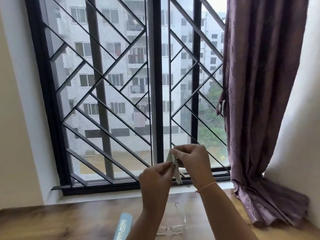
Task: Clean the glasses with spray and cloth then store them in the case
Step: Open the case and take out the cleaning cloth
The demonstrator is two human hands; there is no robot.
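Both my hands are raised in front of the window and hold a small pale cloth (174,166) between them. My left hand (155,181) pinches its lower part, my right hand (192,159) pinches its top edge, and the cloth hangs down crumpled. On the wooden table below lie clear-framed glasses (174,227), one temple arm stretched toward the window. A light blue case (123,226) with white print lies to the left of the glasses, partly cut off by the frame's bottom edge. No spray bottle is in view.
A wooden table (69,220) runs along a window with a black diagonal grille (107,94). A purple curtain (263,101) hangs at the right and bunches onto the table's back right corner. A white wall stands at the left.
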